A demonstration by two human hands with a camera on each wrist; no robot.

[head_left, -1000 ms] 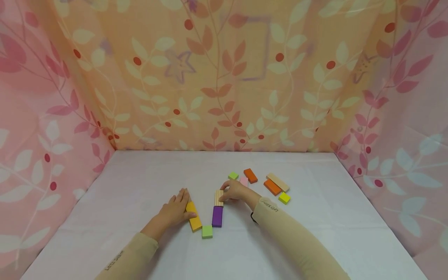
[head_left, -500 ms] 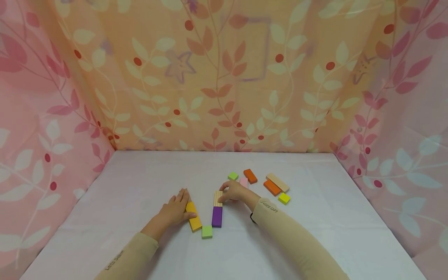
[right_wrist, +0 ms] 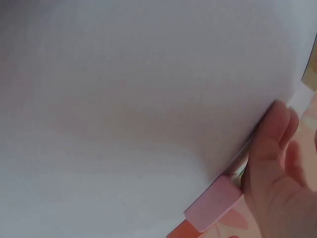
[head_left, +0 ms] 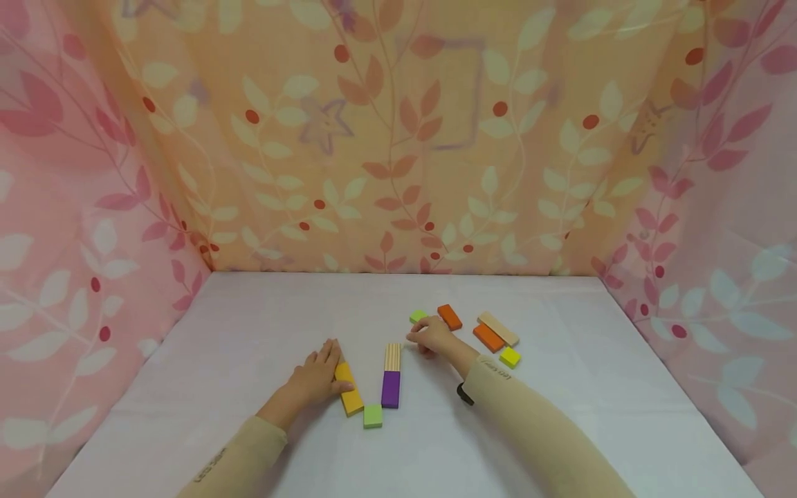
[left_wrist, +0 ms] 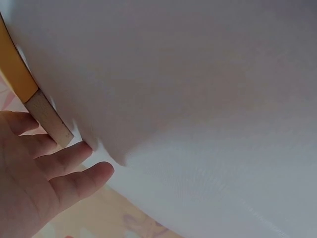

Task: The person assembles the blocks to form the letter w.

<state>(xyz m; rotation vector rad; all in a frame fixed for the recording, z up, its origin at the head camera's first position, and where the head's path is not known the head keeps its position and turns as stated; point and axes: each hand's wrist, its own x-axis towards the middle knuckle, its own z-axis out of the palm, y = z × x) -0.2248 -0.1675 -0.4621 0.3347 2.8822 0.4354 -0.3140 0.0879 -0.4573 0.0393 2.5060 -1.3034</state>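
Note:
My left hand point(head_left: 314, 380) rests along a yellow block point(head_left: 352, 402), its thumb on top and its fingers by a small plain wooden block point(left_wrist: 49, 119) at the yellow block's far end. To the right, a striped wooden block point(head_left: 393, 357) lies end to end with a purple block point(head_left: 391, 389). A light green block point(head_left: 372, 416) sits near the corners of the yellow and purple blocks. My right hand point(head_left: 436, 339) hovers just right of the striped block, holding nothing. Beside it is a pink block point(right_wrist: 214, 203), hidden behind the hand in the head view.
Farther back lie another green block point(head_left: 418, 316) and an orange block point(head_left: 450, 317). At right, a second orange block point(head_left: 488, 337) lies against a long plain wooden block point(head_left: 498, 328), near a bright yellow block point(head_left: 510, 357). Patterned cloth point(head_left: 398, 138) walls the white table.
My right hand has let go of the striped block and moved right, now covering the pink block in the head view. The left hand stays in place. The head view has shifted slightly.

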